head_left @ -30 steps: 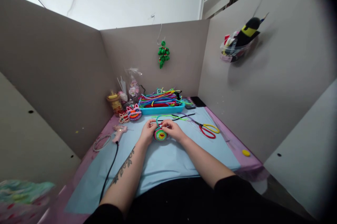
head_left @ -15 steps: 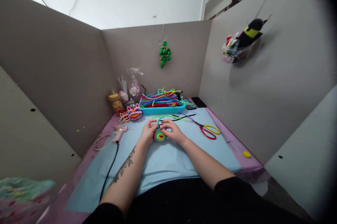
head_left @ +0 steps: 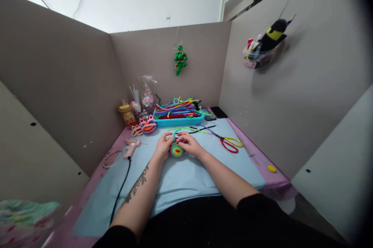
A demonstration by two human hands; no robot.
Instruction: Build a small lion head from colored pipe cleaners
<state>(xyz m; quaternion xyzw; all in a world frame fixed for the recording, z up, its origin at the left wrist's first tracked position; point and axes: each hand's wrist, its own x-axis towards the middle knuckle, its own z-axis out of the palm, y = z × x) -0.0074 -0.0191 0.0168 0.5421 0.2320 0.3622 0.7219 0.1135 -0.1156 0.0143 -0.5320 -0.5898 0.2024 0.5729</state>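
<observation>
A small round pipe-cleaner craft piece (head_left: pixel 176 150), with rings of green, pink and a yellow middle, rests on the light blue mat (head_left: pixel 180 178). My left hand (head_left: pixel 163 145) grips its left side with curled fingers. My right hand (head_left: pixel 190 144) closes on its right side and top, pinching a teal pipe cleaner that loops over the piece. Both forearms reach in from the bottom of the view.
A turquoise tray (head_left: pixel 178 121) full of coloured pipe cleaners stands behind the hands. Red and yellow scissors (head_left: pixel 230 143) lie to the right, loose pipe cleaners (head_left: pixel 194 129) between. A pink glue gun (head_left: pixel 131 147) with black cord lies left, near finished craft faces (head_left: pixel 145 125). Cardboard walls enclose the table.
The hands stay on the craft piece with only slight finger shifts; the head camera has wobbled a little.
</observation>
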